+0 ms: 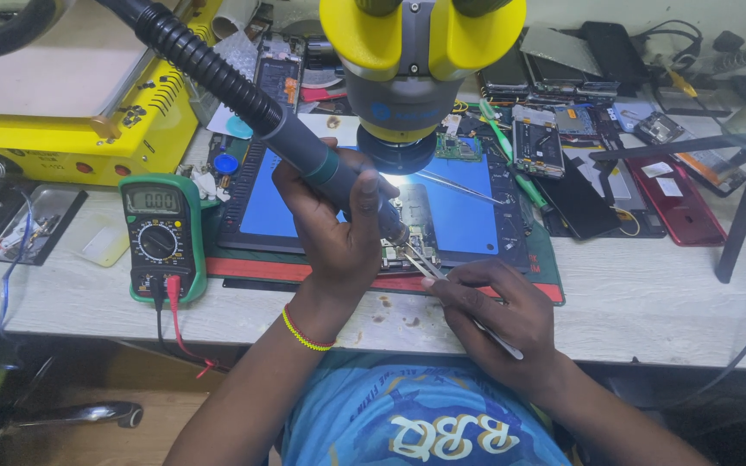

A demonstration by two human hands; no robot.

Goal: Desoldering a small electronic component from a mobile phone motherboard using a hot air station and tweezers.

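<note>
My workbench [649, 302] is a pale, scuffed slab, and on its left stands the biggest thing on it, a yellow boxy machine [71, 95] with a flat beige top plate. Above the middle hangs my microscope head [416, 60], yellow shells over a grey body, its ring light shining down. Under it lies the blue rubbery work mat [468, 216], framed in black, on a green-and-red underlay.

My left forearm comes up from below with a yellow beaded band at the wrist. My left hand [334, 229] is wrapped around the hot-air handpiece [321, 164], fingers curled tight on its smooth teal-grey barrel, thumb laid along it; its ribbed black hose [200, 60] climbs away to the upper left. The nozzle slants down onto the opened phone [407, 229], which rests on the mat's near edge, its board and metal shields bare.

My right hand [498, 306] rests low on the bench edge, fingers pressed together, pinching thin steel tweezers [425, 263] whose tips reach the phone just beside the nozzle.

Left of the mat sits a green-jacketed multimeter [161, 237] with red and black leads. Farther left, a shallow metal tray [32, 224] holds small parts I cannot make out. To the right lie phone shells and boards, one red [679, 203].
</note>
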